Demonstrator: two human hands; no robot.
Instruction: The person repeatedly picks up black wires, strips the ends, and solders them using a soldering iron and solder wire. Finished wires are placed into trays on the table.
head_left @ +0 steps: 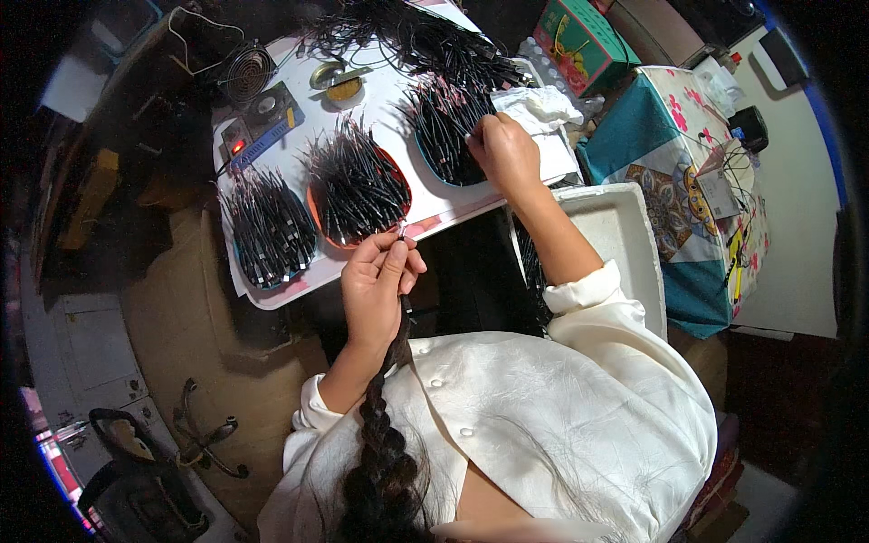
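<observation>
Pinching a thin black wire (401, 237) between the fingers (391, 258) of our left hand (378, 285), we hold it just in front of the orange tray (314, 210) of wires on the white surface (389, 100). Our right hand (505, 152) reaches into the blue tray (450, 127), fingers curled together on the wires there; whether they grip one, we cannot tell. Another tray (268, 228) of wires lies left of our fingers.

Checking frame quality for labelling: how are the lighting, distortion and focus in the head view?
Head view: bright, even light on the white worktable; dark fisheye vignette at the corners; table edges bow; left hand and right hand sharp; floor at lower left dim and soft.
</observation>
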